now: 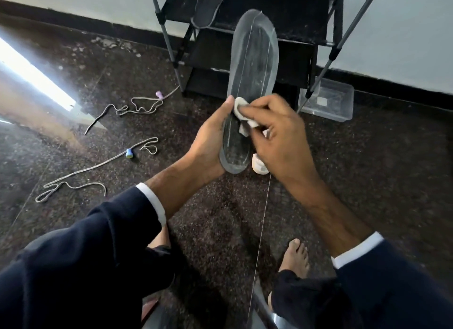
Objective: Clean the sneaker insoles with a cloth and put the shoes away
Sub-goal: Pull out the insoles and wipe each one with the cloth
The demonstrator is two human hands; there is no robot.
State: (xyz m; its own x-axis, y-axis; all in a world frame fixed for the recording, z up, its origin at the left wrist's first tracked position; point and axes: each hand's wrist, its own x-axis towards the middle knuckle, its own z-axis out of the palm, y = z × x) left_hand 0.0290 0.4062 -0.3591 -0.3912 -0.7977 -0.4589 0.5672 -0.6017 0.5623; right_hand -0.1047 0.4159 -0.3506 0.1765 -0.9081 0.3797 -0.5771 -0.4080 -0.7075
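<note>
The fingers (263,115) of the right hand (282,137) curl around a small white cloth (241,109) and press it against the grey insole (252,66). The left hand (208,142) grasps the insole's heel end from the side, thumb along its edge, holding it up in front of the person with the toe end pointing away. Below the hands, part of a white sneaker (258,165) shows on the dark floor (367,169). Behind stands a black shoe rack (289,22) with a second insole (208,5) on its shelf. Two loose laces (137,106) lie to the left, a clear plastic box (328,100) to the right.
</note>
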